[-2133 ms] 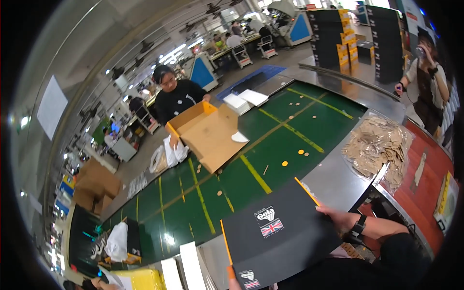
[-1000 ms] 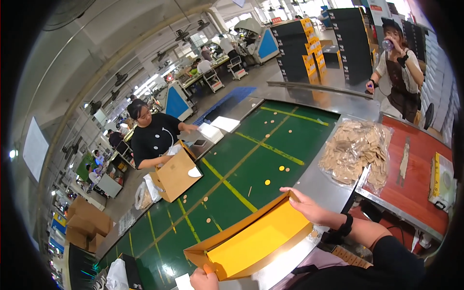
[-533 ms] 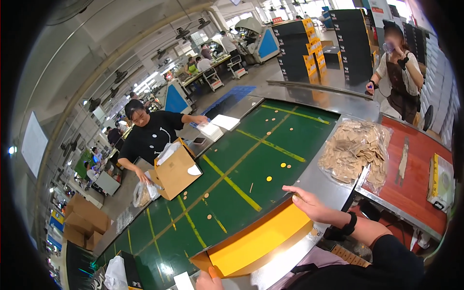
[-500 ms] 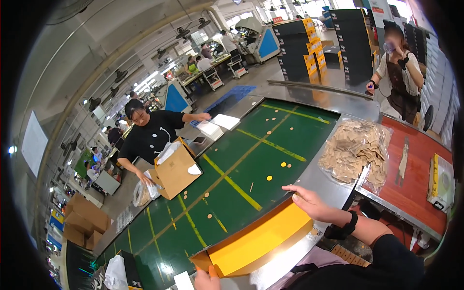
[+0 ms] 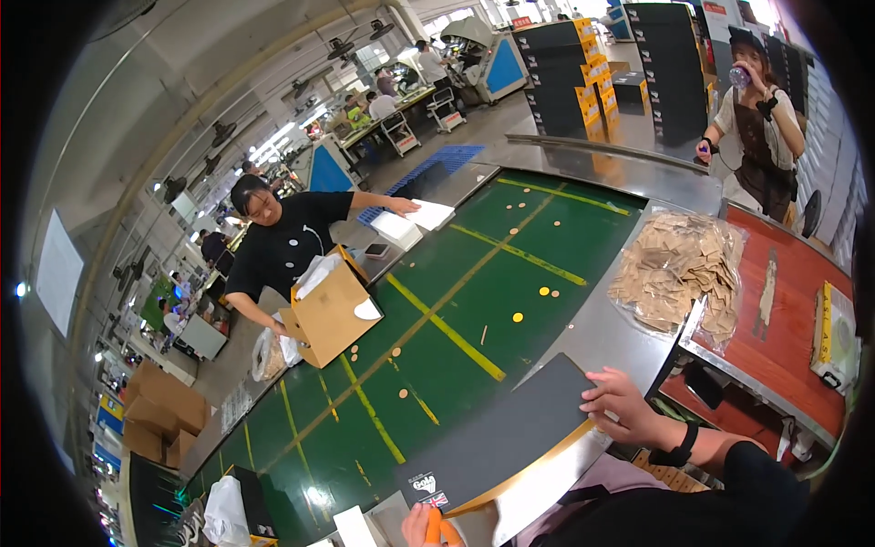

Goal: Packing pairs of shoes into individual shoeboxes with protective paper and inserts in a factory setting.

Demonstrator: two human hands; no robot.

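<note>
A long black shoebox (image 5: pixel 497 433) tilts over my side of the green table, with its yellow inside showing along the lower edge and a printed mark at its left end. My left hand (image 5: pixel 432 527), with orange covers on its fingers, grips the left end corner near the lower edge of the view. At the opposite end my right hand (image 5: pixel 624 407) has bent fingers on the box's edge, a black band round the wrist. The undersides of both grips are hidden. White paper pieces (image 5: pixel 358 527) lie just left of my left hand.
The green table (image 5: pixel 456 283) bears yellow lines and small round discs. Across it a person (image 5: pixel 292 232) reaches over a brown carton (image 5: pixel 333 319) and white boxes. A bag of cardboard pieces (image 5: pixel 679 273) lies right, near a red bench (image 5: pixel 775 301). Another person stands far right.
The box has turned so its black outer face shows where its yellow inside was facing up. My left hand moved slightly right; my right hand moved right and down. The person opposite reached to the white boxes.
</note>
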